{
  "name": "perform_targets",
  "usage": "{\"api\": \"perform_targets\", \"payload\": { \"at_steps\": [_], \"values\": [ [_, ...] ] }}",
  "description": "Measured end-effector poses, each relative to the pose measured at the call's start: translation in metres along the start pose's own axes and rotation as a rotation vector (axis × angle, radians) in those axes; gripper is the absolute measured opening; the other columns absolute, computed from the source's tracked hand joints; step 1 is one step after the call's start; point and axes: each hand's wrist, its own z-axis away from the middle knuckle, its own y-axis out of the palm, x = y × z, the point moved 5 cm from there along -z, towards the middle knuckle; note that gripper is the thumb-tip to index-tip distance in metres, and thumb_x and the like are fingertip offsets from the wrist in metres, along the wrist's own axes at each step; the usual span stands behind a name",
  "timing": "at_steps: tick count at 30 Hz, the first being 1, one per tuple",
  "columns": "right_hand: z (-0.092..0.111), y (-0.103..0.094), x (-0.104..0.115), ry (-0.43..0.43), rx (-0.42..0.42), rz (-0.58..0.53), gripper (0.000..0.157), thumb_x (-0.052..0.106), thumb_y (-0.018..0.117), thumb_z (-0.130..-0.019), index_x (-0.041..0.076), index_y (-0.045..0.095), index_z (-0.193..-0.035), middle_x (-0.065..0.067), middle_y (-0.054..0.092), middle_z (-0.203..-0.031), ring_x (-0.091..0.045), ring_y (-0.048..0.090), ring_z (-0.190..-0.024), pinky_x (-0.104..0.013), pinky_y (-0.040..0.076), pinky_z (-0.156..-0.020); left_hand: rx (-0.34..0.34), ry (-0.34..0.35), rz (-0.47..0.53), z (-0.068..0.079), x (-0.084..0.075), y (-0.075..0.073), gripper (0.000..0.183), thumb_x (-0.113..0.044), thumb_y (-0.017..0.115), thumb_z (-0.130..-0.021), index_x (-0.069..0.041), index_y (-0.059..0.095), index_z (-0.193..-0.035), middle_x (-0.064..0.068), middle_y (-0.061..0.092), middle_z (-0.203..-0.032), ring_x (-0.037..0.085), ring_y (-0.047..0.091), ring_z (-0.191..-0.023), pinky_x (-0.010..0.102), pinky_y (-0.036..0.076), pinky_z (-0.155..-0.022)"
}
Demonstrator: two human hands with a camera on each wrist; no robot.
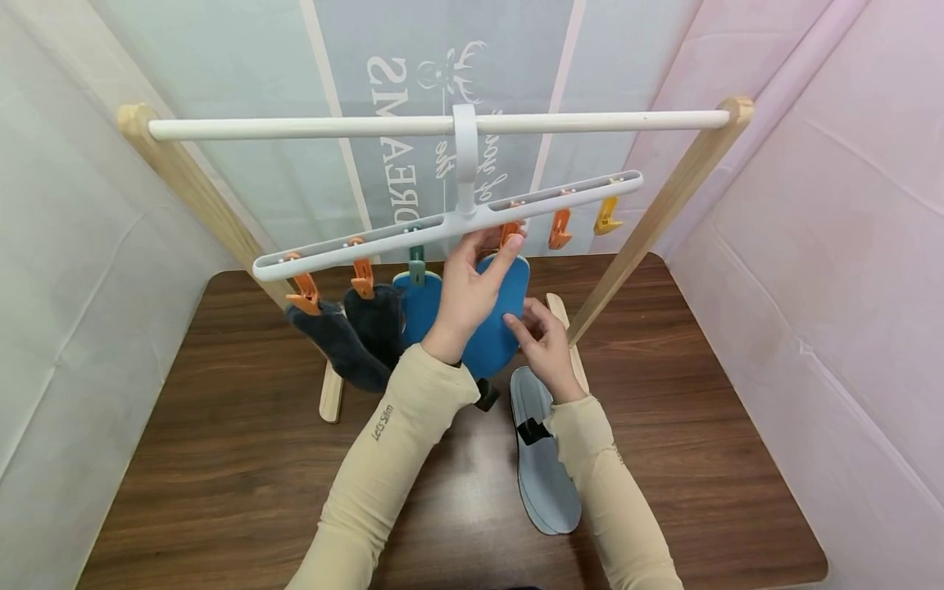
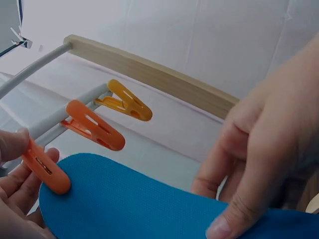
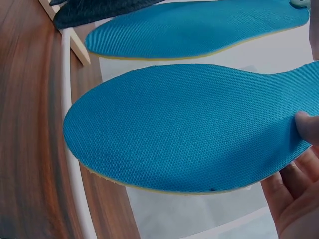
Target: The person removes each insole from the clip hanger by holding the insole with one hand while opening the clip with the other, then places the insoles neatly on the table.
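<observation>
1. Head view: the left hand [image 1: 469, 287] pinches an orange plastic clip [image 1: 510, 235] under the right half of a tilted white plastic hanger [image 1: 466, 220]. The right hand [image 1: 547, 342] pinches the edge of a long blue textile-faced insole [image 1: 492, 336] below that half. The hanger dips to its left, where two dark fuzzy pieces [image 1: 335, 338] hang; a downward tug on the insole could probably swing it on its smooth white rod [image 1: 310, 128]. Room is tight under the hanger's middle: a second blue insole [image 1: 420, 307], on a green clip [image 1: 416, 269], is just beside the left wrist and could be knocked. There is more room under the hanger's right end.

2. Left wrist view: the insole's rounded end meets the clip beneath the hanger. I cannot tell how deep the bite is; if only the rim is caught, the insole could slip out once unsupported.

3. Right wrist view: the right thumb lies on the insole's face, fingers behind. Its broad far end hangs unsupported below the hanger, near the second insole but apart; a twist could close that gap.
</observation>
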Motion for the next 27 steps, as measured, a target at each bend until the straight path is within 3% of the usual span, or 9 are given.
{"api": "perform_targets", "payload": {
  "at_steps": [6,12,18,27],
  "values": [
    [0.004,-0.001,-0.002,0.008,-0.01,-0.019,0.023,-0.001,0.059,-0.093,-0.011,0.06,-0.113,-0.03,0.066,-0.102,-0.024,0.065,-0.075,-0.035,0.053,-0.064,-0.032,-0.059,0.115,-0.003,0.003,0.001,0.029,-0.012,0.057,-0.096,0.0,0.061,-0.122,0.019,0.065,-0.117,0.023,0.06,-0.104,0.03,0.053,-0.087],
    [0.011,-0.002,-0.006,0.024,-0.026,-0.043,0.023,-0.003,0.058,-0.092,-0.013,0.059,-0.113,-0.032,0.063,-0.105,-0.003,0.065,-0.086,-0.023,0.054,-0.077,-0.042,-0.049,0.143,-0.003,0.001,0.002,0.029,-0.01,0.057,-0.096,0.001,0.061,-0.122,0.02,0.065,-0.116,0.026,0.061,-0.102,0.031,0.054,-0.086],
    [0.022,-0.007,-0.015,0.043,-0.048,-0.027,0.021,-0.003,0.058,-0.092,-0.013,0.06,-0.11,-0.032,0.064,-0.099,-0.009,0.063,-0.072,-0.019,0.047,-0.06,-0.01,-0.026,0.171,-0.001,-0.001,0.004,0.031,-0.01,0.056,-0.097,0.001,0.058,-0.125,0.021,0.062,-0.119,0.03,0.059,-0.109,0.031,0.052,-0.09],
    [0.035,-0.014,-0.023,0.059,-0.069,-0.038,0.018,-0.005,0.059,-0.091,-0.015,0.06,-0.107,-0.033,0.063,-0.098,-0.002,0.064,-0.079,-0.014,0.049,-0.067,0.054,0.049,0.157,0.002,-0.003,0.007,0.039,-0.007,0.055,-0.097,0.001,0.05,-0.135,0.021,0.057,-0.129,0.027,0.055,-0.118,0.03,0.047,-0.1]
  ]
}}
